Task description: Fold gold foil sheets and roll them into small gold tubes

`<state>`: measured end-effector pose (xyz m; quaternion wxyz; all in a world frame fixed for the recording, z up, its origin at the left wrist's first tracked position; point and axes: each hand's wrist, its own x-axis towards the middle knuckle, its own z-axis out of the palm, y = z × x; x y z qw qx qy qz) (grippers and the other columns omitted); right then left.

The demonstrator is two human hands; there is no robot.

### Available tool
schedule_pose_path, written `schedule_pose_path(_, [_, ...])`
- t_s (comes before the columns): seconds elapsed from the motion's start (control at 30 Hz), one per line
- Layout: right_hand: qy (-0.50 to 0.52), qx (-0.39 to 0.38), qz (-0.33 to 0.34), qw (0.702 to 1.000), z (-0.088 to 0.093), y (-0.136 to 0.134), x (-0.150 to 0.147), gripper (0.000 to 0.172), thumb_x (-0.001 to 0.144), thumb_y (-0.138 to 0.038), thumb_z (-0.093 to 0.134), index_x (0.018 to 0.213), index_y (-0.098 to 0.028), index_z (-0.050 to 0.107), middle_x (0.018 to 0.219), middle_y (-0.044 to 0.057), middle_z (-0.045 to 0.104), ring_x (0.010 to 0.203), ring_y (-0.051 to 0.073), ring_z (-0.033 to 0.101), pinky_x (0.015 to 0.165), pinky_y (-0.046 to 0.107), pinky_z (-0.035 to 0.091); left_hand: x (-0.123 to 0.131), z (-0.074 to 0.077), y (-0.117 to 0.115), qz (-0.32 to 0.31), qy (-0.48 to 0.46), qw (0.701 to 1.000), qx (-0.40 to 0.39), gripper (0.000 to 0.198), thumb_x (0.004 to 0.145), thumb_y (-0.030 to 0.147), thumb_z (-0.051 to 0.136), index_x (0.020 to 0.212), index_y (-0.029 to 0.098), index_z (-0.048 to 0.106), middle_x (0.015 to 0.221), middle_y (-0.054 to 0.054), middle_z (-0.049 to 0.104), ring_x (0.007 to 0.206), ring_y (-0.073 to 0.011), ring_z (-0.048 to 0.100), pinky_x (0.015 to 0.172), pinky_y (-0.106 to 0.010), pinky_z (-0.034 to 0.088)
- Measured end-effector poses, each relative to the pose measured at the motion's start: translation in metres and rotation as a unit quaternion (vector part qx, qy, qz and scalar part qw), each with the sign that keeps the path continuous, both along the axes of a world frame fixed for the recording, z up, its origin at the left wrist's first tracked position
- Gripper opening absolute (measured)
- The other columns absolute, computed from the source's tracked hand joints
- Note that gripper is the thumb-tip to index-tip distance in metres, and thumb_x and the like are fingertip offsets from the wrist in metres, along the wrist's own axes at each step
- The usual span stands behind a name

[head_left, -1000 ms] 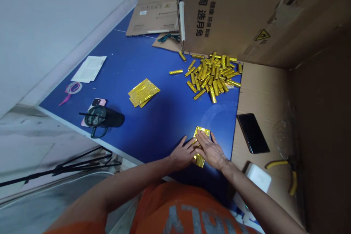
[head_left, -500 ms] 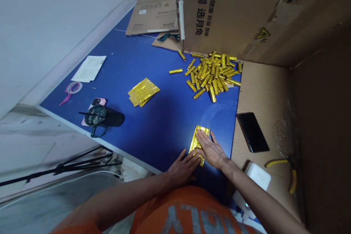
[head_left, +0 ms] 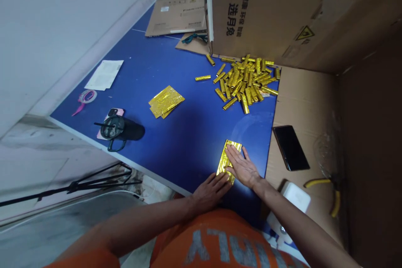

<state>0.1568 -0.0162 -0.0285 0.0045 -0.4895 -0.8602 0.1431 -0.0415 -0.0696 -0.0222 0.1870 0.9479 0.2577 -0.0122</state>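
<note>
A creased gold foil sheet [head_left: 222, 162] lies flat on the blue table near its front edge. My right hand [head_left: 243, 167] rests over its right side, fingers stretched out along the foil. At the sheet's lower left end, my left hand [head_left: 213, 190] lies with fingers extended, fingertips on the foil. Further back is a heap of small rolled gold foil tubes [head_left: 243, 79], a few of them loose at its left. A small stack of flat gold foil sheets [head_left: 166, 100] sits left of the heap.
A lidded dark tumbler [head_left: 125, 127] with a straw stands by a pink phone [head_left: 112, 114] at left, near a tape roll [head_left: 88, 96] and white papers [head_left: 105, 74]. A large cardboard box [head_left: 266, 21] rises behind. On cardboard at right are a black phone [head_left: 291, 148] and yellow-handled pliers [head_left: 336, 203].
Both hands stay on the foil sheet, almost in the same place. The camera view has shifted slightly; the other things lie as before.
</note>
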Motion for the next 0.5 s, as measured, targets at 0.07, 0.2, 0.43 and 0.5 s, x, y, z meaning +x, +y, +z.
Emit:
schedule_pose_path(0.07, [0.002,0.001,0.000,1.000,-0.001,0.000,0.000,0.059,0.085,-0.037,0.035,0.136,-0.012,0.019,0.142,0.010,0.019,0.131,0.020,0.008,0.104,0.049,0.005,0.000,0.000,0.000,-0.002,-0.002,1.000,-0.007,0.060,0.084,0.041,0.042,0.134,0.017,0.020,0.138,-0.006,0.028,0.128,-0.0224,0.017,0.102,-0.039,0.012])
schedule_pose_path(0.2, [0.001,0.004,-0.002,1.000,-0.003,-0.001,0.000,0.060,0.085,-0.038,0.035,0.136,-0.012,0.019,0.142,0.010,0.020,0.131,0.020,0.008,0.104,0.048,0.005,0.001,-0.001,0.000,-0.006,0.005,1.000,-0.017,0.060,0.084,0.041,0.043,0.134,0.018,0.019,0.137,-0.005,0.031,0.128,-0.0231,0.018,0.102,-0.041,0.013])
schedule_pose_path(0.43, [-0.004,0.012,0.006,1.000,0.000,0.006,0.005,0.060,0.085,-0.041,0.033,0.136,-0.014,0.017,0.142,0.010,0.019,0.130,0.021,0.010,0.103,0.050,0.005,0.000,-0.001,0.000,-0.009,0.009,1.000,-0.016,0.062,0.083,0.041,0.044,0.134,0.017,0.020,0.137,-0.005,0.030,0.128,-0.0228,0.018,0.102,-0.041,0.011])
schedule_pose_path(0.5, [-0.009,0.018,-0.010,1.000,0.000,0.013,0.011,0.059,0.086,-0.041,0.033,0.137,-0.016,0.016,0.142,0.009,0.019,0.130,0.022,0.011,0.103,0.051,0.005,0.000,0.000,0.001,-0.010,0.009,1.000,-0.020,0.062,0.083,0.041,0.044,0.134,0.016,0.020,0.138,-0.004,0.030,0.128,-0.0226,0.017,0.103,-0.040,0.010])
